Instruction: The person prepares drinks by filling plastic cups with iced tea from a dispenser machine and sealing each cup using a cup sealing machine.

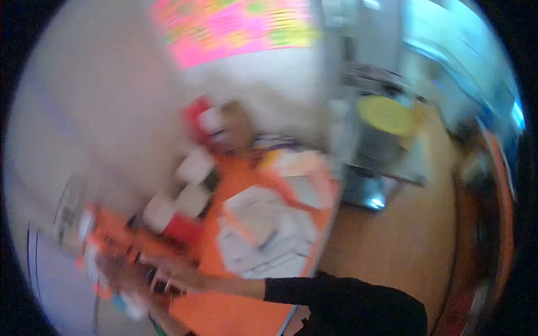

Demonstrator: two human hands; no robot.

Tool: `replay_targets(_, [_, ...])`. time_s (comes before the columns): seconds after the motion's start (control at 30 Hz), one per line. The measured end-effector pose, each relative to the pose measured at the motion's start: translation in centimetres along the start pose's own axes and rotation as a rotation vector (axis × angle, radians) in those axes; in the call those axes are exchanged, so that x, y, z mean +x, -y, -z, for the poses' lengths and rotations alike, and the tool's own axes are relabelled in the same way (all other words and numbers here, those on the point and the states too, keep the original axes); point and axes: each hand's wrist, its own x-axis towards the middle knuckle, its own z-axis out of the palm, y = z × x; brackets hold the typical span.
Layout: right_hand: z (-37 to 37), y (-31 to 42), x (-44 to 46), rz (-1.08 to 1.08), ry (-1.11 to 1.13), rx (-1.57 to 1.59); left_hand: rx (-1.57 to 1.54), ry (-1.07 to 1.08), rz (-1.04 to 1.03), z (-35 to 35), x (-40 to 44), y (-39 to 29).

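The whole view is smeared by motion. At the lower left, my left hand [123,274] and my right hand [171,269] are close together over the end of an orange-topped table [207,313]. A black sleeve [347,302] covers my right upper arm. Orange and white items [92,229] lie beside my hands, too blurred to name. Fingers of both hands are smeared, so whether they hold anything cannot be made out.
White papers [269,235] lie on the table. White box-like things [193,199] and a red item [184,228] line the wall side. A pink poster [224,28] hangs above. At the right stands a dark bin-like object with a yellow round top [385,115].
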Motion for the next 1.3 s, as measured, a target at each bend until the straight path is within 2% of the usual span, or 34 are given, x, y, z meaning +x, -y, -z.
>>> replay_targets(0.07, [0.2, 2.6, -8.0, 0.086, 0.047, -0.282, -0.237, 0.031, -0.060, 1.2, -1.0, -7.6])
replay_targets(0.1, [1.8, 3.7, -13.1, 0.043, 0.046, -0.362, -0.356, 0.057, -0.091, 2.1, -1.7, -11.7])
replay_targets(0.17, [4.8, 4.7, -25.9, -0.183, 0.038, -0.474, -0.579, 0.135, -0.158, 4.2, -3.3, -20.4])
replay_targets(0.2, [6.6, 5.6, -34.2, -0.416, 0.097, -0.501, -0.687, 0.184, -0.198, 5.6, -4.3, -25.1])
replay_targets(0.23, [8.2, 7.7, -42.4, -0.644, 0.039, -0.555, -0.788, 0.240, -0.237, 7.3, -5.4, -29.6])
replay_targets(0.33, [10.6, 19.3, -66.8, -1.379, -0.447, -0.653, -1.021, 0.426, -0.324, 12.9, -8.8, -42.6])
replay_targets(0.4, [11.1, 27.1, -77.0, -1.560, -0.814, -0.623, -1.142, 0.552, -0.373, 16.7, -10.4, -50.9])
replay_targets(0.5, [14.6, 34.2, -86.5, -1.449, -1.170, -0.433, -1.272, 0.729, -0.440, 22.8, -11.9, -62.2])
replay_targets(0.53, [16.3, 36.9, -87.9, -1.317, -1.337, -0.291, -1.309, 0.775, -0.465, 24.5, -12.2, -65.7])
replay_targets(0.6, [21.0, 42.5, -89.0, -1.259, -1.399, -0.378, -1.366, 0.861, -0.509, 27.4, -12.4, -72.3])
replay_targets(0.67, [27.6, 42.2, -95.2, -0.934, -1.600, -0.557, -1.396, 0.939, -0.531, 29.0, -12.9, -78.3])
replay_targets(0.7, [31.7, 48.6, -95.2, -1.055, -1.517, -0.564, -1.405, 0.973, -0.535, 29.6, -13.4, -81.4])
replay_targets(0.73, [34.9, 53.0, -95.8, -1.079, -1.633, -0.616, -1.415, 1.001, -0.541, 30.2, -13.7, -84.7])
replay_targets(0.77, [39.6, 56.5, -98.8, -0.874, -1.584, -0.551, -1.421, 1.028, -0.539, 30.3, -14.2, -87.8])
replay_targets(0.83, [46.8, 64.9, -102.0, -0.668, -1.748, -0.526, -1.435, 1.073, -0.536, 30.6, -14.5, -94.9])
replay_targets(0.9, [54.4, 69.4, -110.9, -0.494, -1.840, -0.588, -1.458, 1.096, -0.533, 30.4, -14.0, -102.9])
replay_targets(0.93, [56.2, 73.0, -113.2, -0.511, -1.895, -0.624, -1.477, 1.111, -0.535, 30.3, -13.4, -107.1])
replay_targets(0.97, [57.2, 77.7, -115.0, -0.535, -1.948, -0.660, -1.497, 1.119, -0.544, 30.4, -12.8, -111.3])
replay_targets(1.03, [56.8, 86.2, -115.1, -0.804, -2.056, -0.762, -1.570, 1.116, -0.597, 31.4, -10.4, -119.6])
replay_targets(1.1, [56.6, 88.0, -125.5, -0.645, -2.135, -0.655, -1.670, 1.085, -0.669, 33.2, -7.1, -129.1])
replay_targets(1.17, [55.4, 91.1, -127.1, -0.677, -2.317, -0.725, -1.798, 1.029, -0.760, 35.4, -3.9, -139.3])
replay_targets(1.23, [55.4, 92.7, -130.2, -0.602, -2.447, -0.562, -1.945, 0.940, -0.852, 38.0, -0.8, -149.7])
replay_targets(1.3, [57.2, 94.1, -132.8, -0.559, -2.469, -0.493, -2.100, 0.817, -0.935, 41.0, 2.8, -159.2])
